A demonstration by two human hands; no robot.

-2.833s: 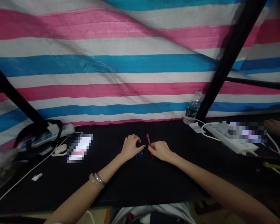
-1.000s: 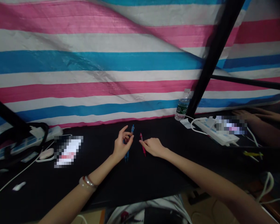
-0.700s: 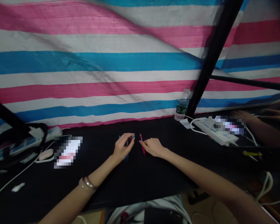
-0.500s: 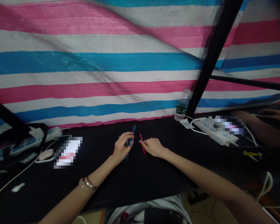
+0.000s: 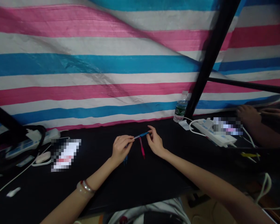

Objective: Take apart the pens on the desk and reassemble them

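My left hand (image 5: pixel 122 149) is closed, pinching a slim blue pen piece (image 5: pixel 143 134) by its pale, thin left part. The piece points right, its blue end reaching towards my right hand (image 5: pixel 156 143). That hand has thumb and index finger spread on either side of the blue end; whether they touch it I cannot tell. A pink pen (image 5: pixel 142 148) lies on the black table (image 5: pixel 140 180) between the hands. Partly hidden below my left hand lies another blue pen part (image 5: pixel 125 160).
A water bottle (image 5: pixel 180 107) stands at the back by a black post. Power strips (image 5: pixel 214 132) with cables lie right and left. A blurred-out phone-like screen (image 5: pixel 66 155) and a white earbud-like item (image 5: pixel 13 192) lie at left. Another person's hand (image 5: pixel 248 113) is at far right.
The blue piece in my left hand has turned from upright to pointing right, showing a thin pale part. My right hand has left the pink pen and spread its fingers by the blue end.
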